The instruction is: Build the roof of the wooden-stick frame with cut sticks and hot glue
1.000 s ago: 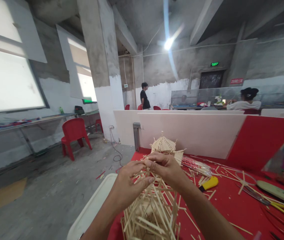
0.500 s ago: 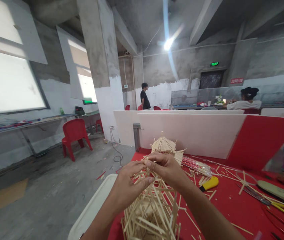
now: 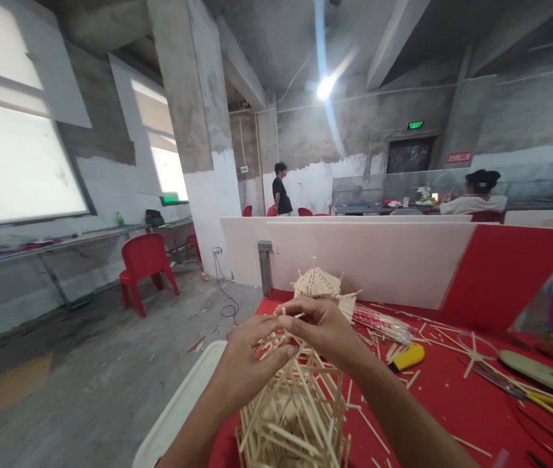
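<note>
A model built of thin wooden sticks [image 3: 286,416] stands in front of me, its sticks leaning inward toward a narrow top. My left hand [image 3: 249,354] is closed around the upper part, thumb on the near side and fingertips at the peak. At that same peak my right hand [image 3: 325,328] pinches a small stick [image 3: 283,312] between thumb and fingers, its end showing above the thumb. The fingertips of both hands meet there and partly hide the joint. Behind them sits another stick piece with a pointed roof [image 3: 318,281].
Loose sticks lie across the red tabletop [image 3: 432,416]. A yellow-handled cutter [image 3: 409,357], a plastic bag of sticks [image 3: 383,325] and yellow-handled pliers [image 3: 539,400] are to the right. A white board [image 3: 368,260] closes the back. A pale tray [image 3: 179,406] is at left.
My right fingers have shifted slightly at the peak, and a stick end now shows above the thumb. The model and my left hand are nearly still.
</note>
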The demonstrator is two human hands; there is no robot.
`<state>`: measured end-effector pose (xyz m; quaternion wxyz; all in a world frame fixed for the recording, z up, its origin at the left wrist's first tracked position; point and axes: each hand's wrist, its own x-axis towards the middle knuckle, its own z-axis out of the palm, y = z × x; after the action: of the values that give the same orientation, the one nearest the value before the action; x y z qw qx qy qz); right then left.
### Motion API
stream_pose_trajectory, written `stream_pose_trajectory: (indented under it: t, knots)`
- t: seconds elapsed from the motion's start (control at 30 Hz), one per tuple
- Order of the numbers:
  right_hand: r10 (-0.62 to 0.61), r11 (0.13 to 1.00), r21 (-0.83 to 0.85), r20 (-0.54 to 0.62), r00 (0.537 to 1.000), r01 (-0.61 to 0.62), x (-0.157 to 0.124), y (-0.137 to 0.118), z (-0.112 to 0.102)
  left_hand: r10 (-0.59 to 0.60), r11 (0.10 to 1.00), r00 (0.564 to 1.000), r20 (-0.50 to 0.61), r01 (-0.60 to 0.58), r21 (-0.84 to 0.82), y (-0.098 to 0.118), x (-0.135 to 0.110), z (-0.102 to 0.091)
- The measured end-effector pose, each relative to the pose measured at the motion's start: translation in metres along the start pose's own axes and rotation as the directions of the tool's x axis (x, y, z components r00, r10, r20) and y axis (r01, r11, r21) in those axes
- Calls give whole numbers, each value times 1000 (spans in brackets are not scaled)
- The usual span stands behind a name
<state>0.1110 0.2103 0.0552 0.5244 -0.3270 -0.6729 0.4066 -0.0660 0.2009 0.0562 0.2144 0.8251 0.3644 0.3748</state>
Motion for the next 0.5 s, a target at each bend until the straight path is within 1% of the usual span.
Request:
stream_pose_trajectory:
  t: [0.17, 0.33, 0.43, 0.5]
  knots:
    - [17, 999, -29, -15, 1000, -17, -2, 1, -3, 6, 1000, 1000, -14, -6, 16, -4, 0, 1]
    - [-12, 998, -63, -94, 995, 6, -5, 0, -11, 4, 999, 1000, -30, -3, 36, -4, -1, 0]
    - [-16, 995, -98, -140, 990, 2, -13, -6, -16, -57, 998, 998, -23, 57, 31, -1, -1, -3]
    - [-2, 995, -96, -193, 981, -17, -22, -12, -19, -125, 992, 991, -47, 126, 22, 3, -2, -7]
